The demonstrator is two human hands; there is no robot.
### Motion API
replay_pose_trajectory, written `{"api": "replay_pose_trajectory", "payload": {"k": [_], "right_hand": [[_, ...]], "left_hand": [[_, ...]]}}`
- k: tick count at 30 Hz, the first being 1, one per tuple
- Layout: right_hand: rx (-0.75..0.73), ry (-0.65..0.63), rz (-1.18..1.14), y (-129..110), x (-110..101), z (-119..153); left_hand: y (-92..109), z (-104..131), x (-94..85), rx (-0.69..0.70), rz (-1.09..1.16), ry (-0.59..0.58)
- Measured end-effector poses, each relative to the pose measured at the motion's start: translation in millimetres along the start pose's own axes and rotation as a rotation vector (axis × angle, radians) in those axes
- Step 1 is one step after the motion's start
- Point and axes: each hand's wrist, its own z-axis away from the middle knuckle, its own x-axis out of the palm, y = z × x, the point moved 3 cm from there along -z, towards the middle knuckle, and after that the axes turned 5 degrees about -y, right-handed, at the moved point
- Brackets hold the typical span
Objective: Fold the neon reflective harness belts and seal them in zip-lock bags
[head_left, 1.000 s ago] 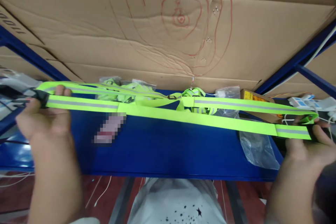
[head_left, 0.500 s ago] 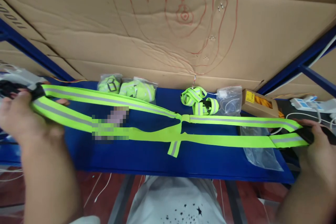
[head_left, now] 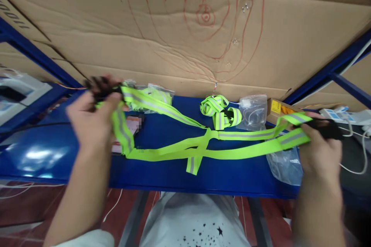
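Neon-yellow harness (head_left: 202,147): sagging over the blue table (head_left: 162,181).
Left hand (head_left: 89,123): clutching one black end (head_left: 108,92).
Right hand (head_left: 321,152): gripping the opposite black end (head_left: 327,126).
Straps (head_left: 246,154): even, gentle tension likely prevents twisting.

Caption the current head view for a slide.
Left hand and right hand holding a yellow-green strap with grey stripes over a blue table, coiled strapping lying behind.

Head cam, fwd & down view, close above blue table (head_left: 162,177)
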Motion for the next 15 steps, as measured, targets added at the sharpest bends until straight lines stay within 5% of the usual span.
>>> {"api": "replay_pose_trajectory", "payload": {"k": [4,7,11,15], "right_hand": [[-0.274,-0.384,0.244,-46,76,9],[-0.396,-0.571,0.342,-65,125,25],[-0.421,-0.719,0.527,-62,173,64],[-0.399,-0.775,0.501,-53,189,96]], "left_hand": [[26,41,77.5,0.315,-0.202,-0.547],[25,74,117.2,0.453,-0.261,-0.767],[0,117,141.0,0.47,-0.387,-0.949],[-14,142,141.9,0.498,-0.475,-1.036]]}}
